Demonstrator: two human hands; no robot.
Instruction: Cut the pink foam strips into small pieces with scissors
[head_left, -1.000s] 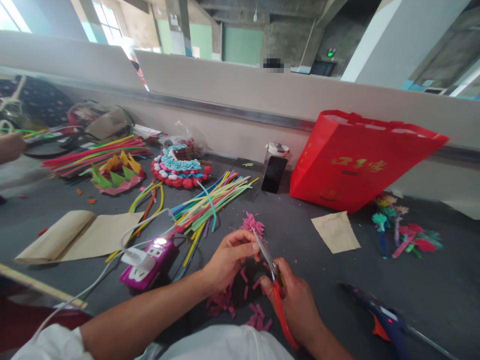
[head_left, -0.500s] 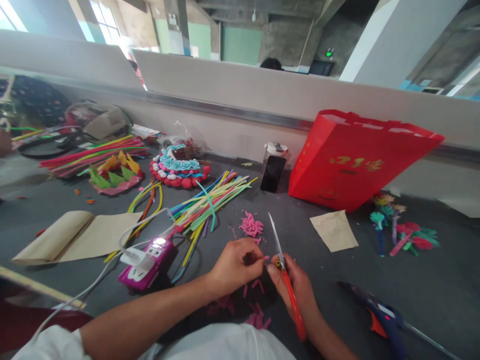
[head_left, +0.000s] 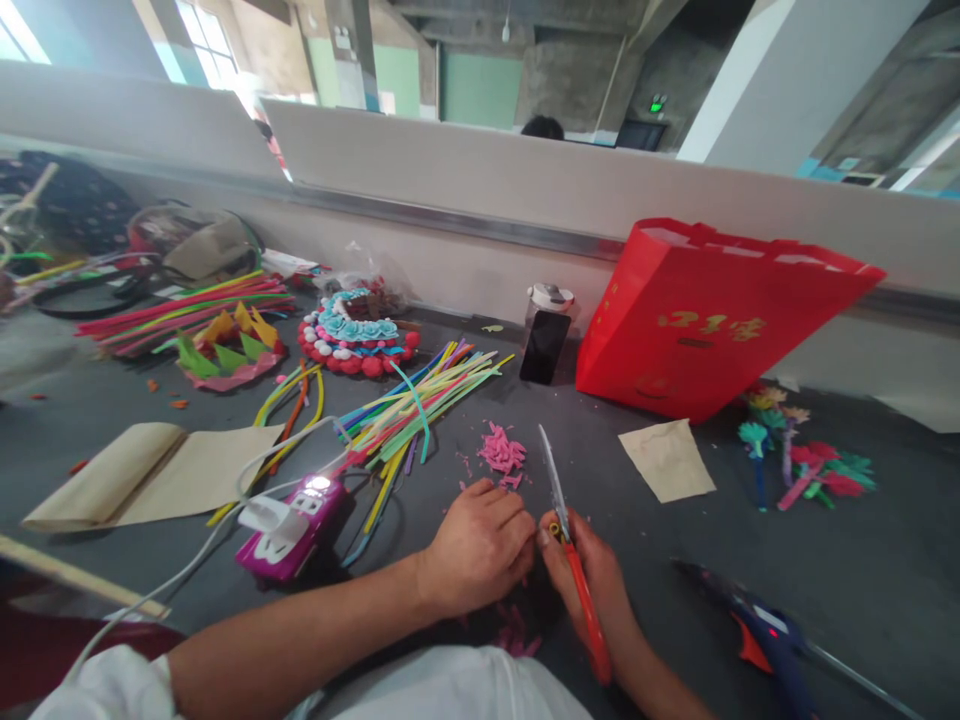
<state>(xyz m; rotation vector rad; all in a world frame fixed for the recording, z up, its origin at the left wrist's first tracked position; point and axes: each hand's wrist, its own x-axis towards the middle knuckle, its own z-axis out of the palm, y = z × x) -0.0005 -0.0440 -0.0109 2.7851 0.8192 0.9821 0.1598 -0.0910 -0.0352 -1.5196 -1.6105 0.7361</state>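
My right hand (head_left: 589,570) is wrapped round a pair of scissors (head_left: 581,595) with orange handles, its blades pointing up and away from me. Beside it, my left hand (head_left: 484,548) has its fingers curled in, knuckles up, with the fingertips close to the right thumb. Whatever the left fingers may hold is hidden. Just beyond the left hand lies a small heap of pink cut pieces (head_left: 502,450). More pink strips (head_left: 515,632) lie on the dark table near my body, partly in shadow.
A glue gun (head_left: 757,620) rests at right. Behind stand a red paper bag (head_left: 705,320), a phone (head_left: 546,347) and a bottle (head_left: 551,297). Bundled colourful stems (head_left: 427,400), a purple power socket (head_left: 292,525) with white cable, and a paper roll (head_left: 150,475) lie left.
My left hand has turned over, knuckles up, its fingers curling in over the pink strips below. The right hand and scissors have barely moved.
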